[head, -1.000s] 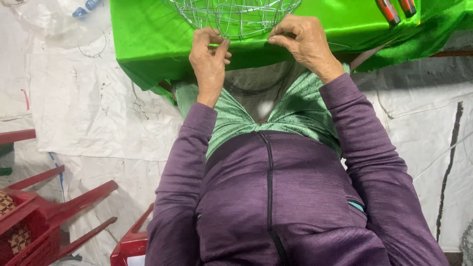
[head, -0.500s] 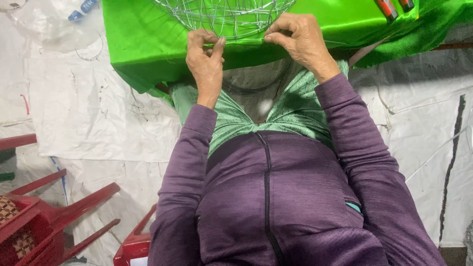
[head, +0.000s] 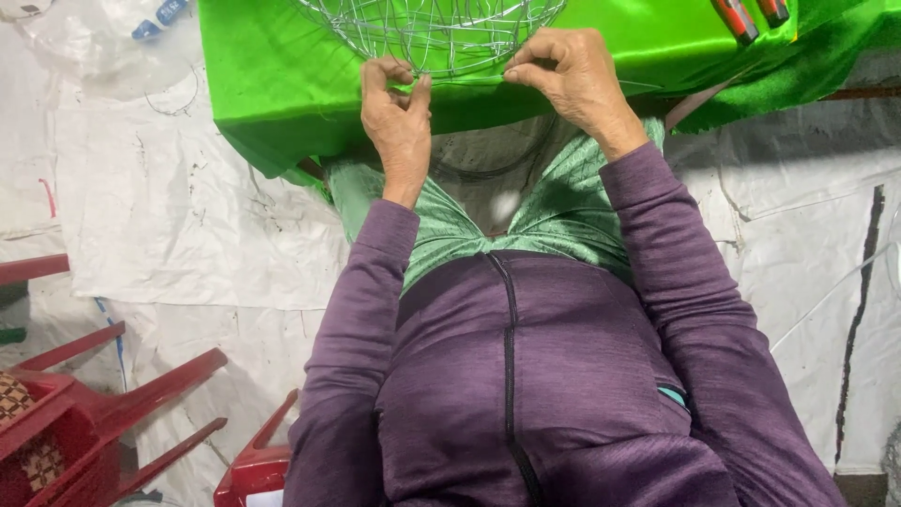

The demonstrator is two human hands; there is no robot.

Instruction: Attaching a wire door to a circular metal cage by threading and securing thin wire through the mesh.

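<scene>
Where green cloth [head: 282, 84] drapes, hands [head: 399, 117] pinch round wire basket [head: 441, 33].

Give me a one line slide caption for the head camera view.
Both hands, left hand and right hand, pinch the rim of a wire basket on a green-covered table.

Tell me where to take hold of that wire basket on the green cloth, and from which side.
Take the wire basket by its near rim, coming from the table's front edge. That rim wire hangs over the edge of the green cloth and is the closest, most open part. The left hand and right hand already pinch it there, one each side. The open mesh probably offers finger gaps too.
</scene>
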